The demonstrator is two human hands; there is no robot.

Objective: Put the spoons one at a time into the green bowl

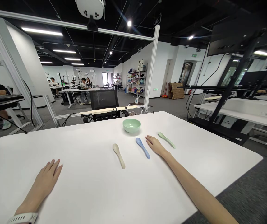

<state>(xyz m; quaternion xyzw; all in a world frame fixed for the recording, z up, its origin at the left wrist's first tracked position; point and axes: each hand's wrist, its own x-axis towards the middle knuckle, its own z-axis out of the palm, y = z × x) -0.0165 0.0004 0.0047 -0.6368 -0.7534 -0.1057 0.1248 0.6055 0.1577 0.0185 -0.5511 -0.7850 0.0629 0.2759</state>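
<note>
My right hand [155, 145] lies on the table between a blue spoon [143, 148] on its left and a light green spoon [166, 140] on its right. Its fingers are stretched out and hold nothing. A beige spoon [119, 156] rests farther left, bowl end pointing away from me. Beyond the spoons stands a pale green bowl [131, 125], upright; its inside shows only in part. Off to the left, my left hand [47, 177] is flat on the tabletop with its fingers extended, apart from every object.
The white table [89, 186] has rounded corners. A metal frame [152, 62] rises past its far edge, with an office chair [104, 99] behind. On the right stand a black stand [226, 84] and another white desk [264, 115]. Several people sit at desks in the background.
</note>
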